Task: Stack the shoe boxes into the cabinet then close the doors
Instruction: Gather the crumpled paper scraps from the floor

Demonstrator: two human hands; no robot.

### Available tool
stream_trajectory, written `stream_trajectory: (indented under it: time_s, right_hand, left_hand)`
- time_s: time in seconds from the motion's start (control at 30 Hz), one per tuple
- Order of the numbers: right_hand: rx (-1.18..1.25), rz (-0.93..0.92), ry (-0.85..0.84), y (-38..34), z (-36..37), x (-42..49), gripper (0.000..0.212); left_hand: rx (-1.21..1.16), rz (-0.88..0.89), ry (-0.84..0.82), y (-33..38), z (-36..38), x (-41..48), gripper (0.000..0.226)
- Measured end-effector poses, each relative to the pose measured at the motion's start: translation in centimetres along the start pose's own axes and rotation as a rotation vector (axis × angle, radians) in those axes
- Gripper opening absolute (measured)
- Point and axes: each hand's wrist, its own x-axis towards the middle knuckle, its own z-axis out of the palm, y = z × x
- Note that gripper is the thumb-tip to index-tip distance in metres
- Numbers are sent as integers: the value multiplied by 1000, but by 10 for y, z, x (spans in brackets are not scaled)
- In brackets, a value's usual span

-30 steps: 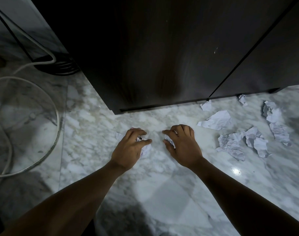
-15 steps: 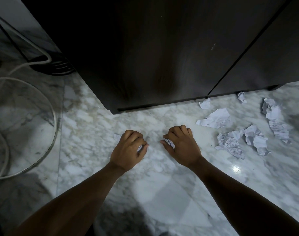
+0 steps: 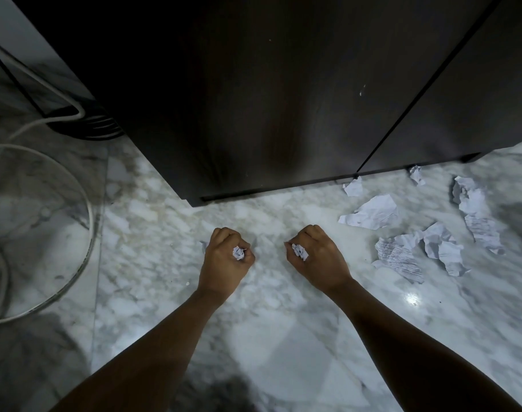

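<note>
The dark wooden cabinet [image 3: 253, 99] fills the top of the head view, and both of its doors are closed. No shoe box is in sight. My left hand [image 3: 224, 263] is a fist low over the marble floor, gripping a crumpled wad of paper [image 3: 238, 253] that sticks out by the thumb. My right hand [image 3: 319, 257] is also a fist just to its right, gripping another paper wad [image 3: 299, 251]. Both hands sit a short way in front of the cabinet's bottom edge.
Several crumpled and torn paper sheets [image 3: 369, 215] lie on the marble floor [image 3: 152, 263] to the right, up to the cabinet base. At left, a white cable [image 3: 45, 81] loops beside a black round base [image 3: 87, 126] and a round ring [image 3: 87, 218].
Both hands have closed from spread fingers over paper scraps into tight fists, so the scraps are now bunched inside them. The camera has tilted slightly.
</note>
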Motion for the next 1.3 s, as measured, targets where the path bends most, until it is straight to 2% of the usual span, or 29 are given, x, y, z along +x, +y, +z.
stream_trajectory:
  time_s: [0.27,0.43,0.63,0.73,0.83,1.07,1.17,1.3]
  right_hand:
    - [58,240,87,-15,-50,6,23]
    - [72,313,251,-14,-118,1,14]
    - [36,406,465,-11,-234,-7,16]
    - [-16,453,575,-14,-305,-12,17]
    - [-115,458,625,-20,-370,-20,13]
    - [-296,518,749,-46,-492,-56,17]
    - [-290,564,795,-34,-519,-74,12]
    - [-271,668,899,29,-542,-95,22]
  left_hand:
    - [-124,-51,-2,68,10,2,25]
    - [-164,30,36,138,20,16,18]
    - [-279,44,22,240,25,39,25]
    - [-316,116,25,296,14,47,24]
    - [-378,195,25,347,5,51,32]
    - [-527,327,-35,467,8,46,22]
    - [-570,372,-60,512,33,43,21]
    - [-616,348,-211,560,87,31,26]
